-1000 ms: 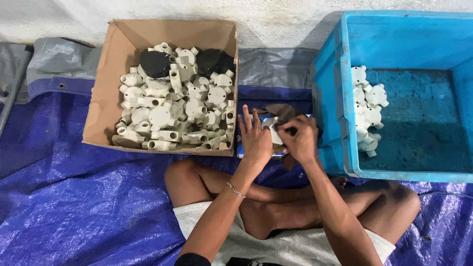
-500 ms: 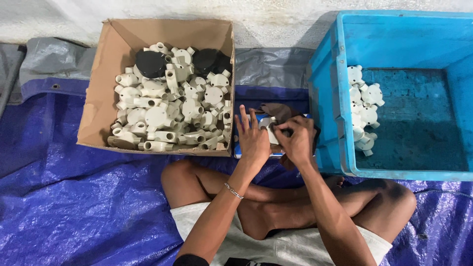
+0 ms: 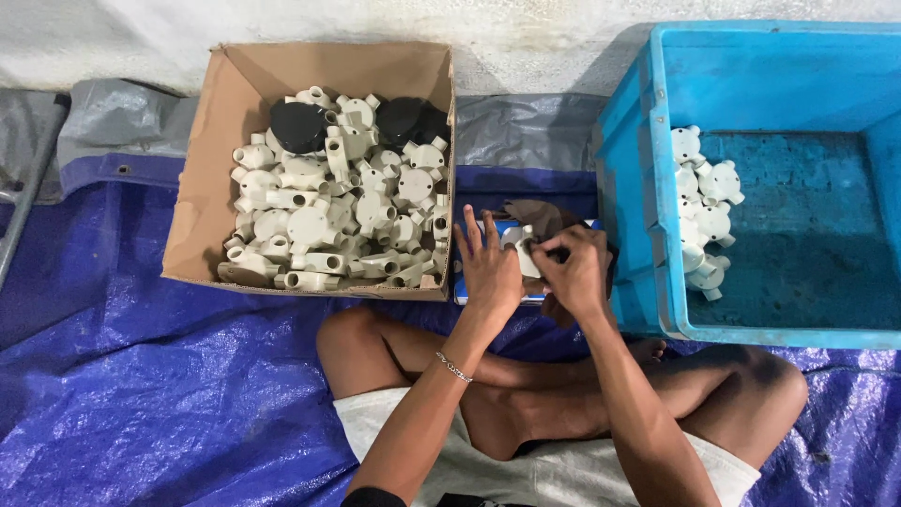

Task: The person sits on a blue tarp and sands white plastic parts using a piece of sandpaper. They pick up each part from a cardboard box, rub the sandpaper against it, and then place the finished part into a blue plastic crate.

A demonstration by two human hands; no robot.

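My left hand (image 3: 490,266) and my right hand (image 3: 572,270) meet over a small white plastic fitting (image 3: 526,252), held between them in front of my crossed legs. The left fingers are spread along its left side. My right fingertips pinch its top edge. Under the hands lies a small blue and white box (image 3: 466,282) and a brown scrap (image 3: 540,214). A cardboard box (image 3: 202,207) at the left holds several cream round conduit fittings (image 3: 347,221) and two black ones (image 3: 297,126). A blue plastic crate (image 3: 648,202) at the right holds several white fittings (image 3: 702,202) along its left wall.
A blue tarp (image 3: 141,394) covers the floor, with a grey sheet (image 3: 99,127) behind it against a pale wall. A metal bar (image 3: 23,211) runs along the far left edge. My bare knees spread left and right below the hands.
Both hands stay together on the white fitting between the box and the crate. The fingers shift only slightly, and the view has moved a little.
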